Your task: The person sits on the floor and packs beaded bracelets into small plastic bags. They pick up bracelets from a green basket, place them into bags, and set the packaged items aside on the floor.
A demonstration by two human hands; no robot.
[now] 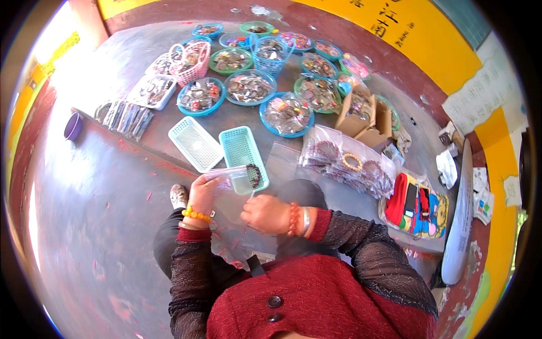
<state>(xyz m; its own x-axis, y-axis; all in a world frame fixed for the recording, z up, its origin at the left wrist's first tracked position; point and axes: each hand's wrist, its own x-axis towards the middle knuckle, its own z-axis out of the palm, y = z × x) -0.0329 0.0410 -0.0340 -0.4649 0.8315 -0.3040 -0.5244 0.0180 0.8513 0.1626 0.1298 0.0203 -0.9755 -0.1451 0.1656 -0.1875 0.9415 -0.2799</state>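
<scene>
My left hand is closed on the end of a clear plastic bag, held out over the baskets' near ends. A dark beaded bracelet shows at the bag's far end. Lower and to the right, my right hand is closed, its fingertips pinching something thin and pale just under the bag; I cannot make out what it is. Beneath the bag stands a mint-green plastic basket, beside a white one.
Bags of bracelets lie in a pile to the right, near a colourful backpack. Farther back stand several trinket-filled basins, such as a blue one, and an open cardboard box. Flat packets lie at the left, beyond the platform edge.
</scene>
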